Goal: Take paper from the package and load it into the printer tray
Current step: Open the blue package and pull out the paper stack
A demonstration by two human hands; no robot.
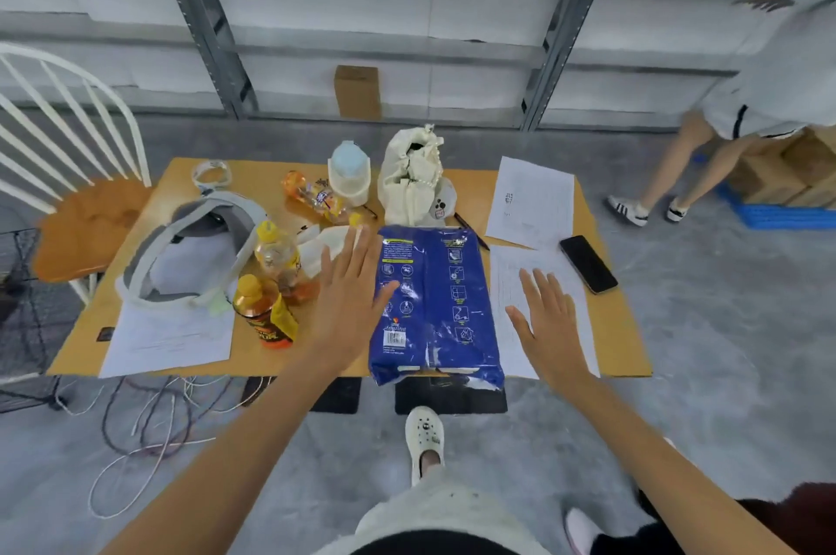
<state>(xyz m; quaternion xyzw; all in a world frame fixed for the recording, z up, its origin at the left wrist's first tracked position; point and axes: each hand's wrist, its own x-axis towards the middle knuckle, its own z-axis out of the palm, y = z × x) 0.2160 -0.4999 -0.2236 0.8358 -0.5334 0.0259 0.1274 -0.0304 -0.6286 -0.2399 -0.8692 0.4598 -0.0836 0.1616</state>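
Note:
A blue plastic-wrapped paper package (434, 305) lies flat on a low orange table (619, 328), its near end hanging over the front edge. My left hand (348, 296) hovers open just left of the package, fingers spread, thumb over its left edge. My right hand (547, 319) hovers open to the right of the package, above loose printed sheets (511, 278). Neither hand holds anything. No printer or tray is in view.
Two amber drink bottles (271, 283) stand left of my left hand, beside a grey bag (190, 256). A phone (587, 263), a white cloth bag (414, 179) and a jar (349, 172) sit further back. Another person (746, 102) stands at right. Cables (149, 419) lie on the floor.

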